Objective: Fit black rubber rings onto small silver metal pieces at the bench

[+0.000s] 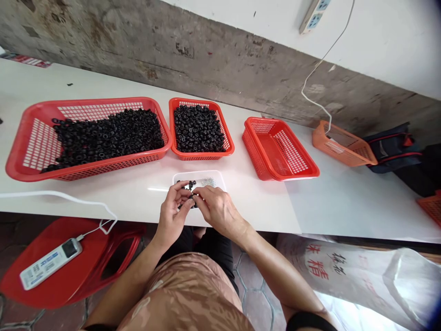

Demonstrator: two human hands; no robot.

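Observation:
Over a shallow white tray point(221, 180) near the table's front edge, my two hands meet at the fingertips. My left hand point(173, 211) pinches a small black part point(194, 199) between thumb and fingers, its other fingers curled. On the same part, the thumb and forefinger of my right hand point(218, 208) close from the other side. Its exact shape is mostly covered by the fingers. Loose black parts point(190, 184) lie in the tray behind my left fingers. Tiny silvery pieces point(208, 182) are heaped at the tray's right side, too small to make out.
A large red basket point(29, 156) and a smaller one point(203, 156), both holding many black ring-like parts, stand behind the tray. Another red basket point(279, 161) and an orange one point(320, 138) are farther right. A white device point(51, 263) lies on a red stool point(37, 294) at left.

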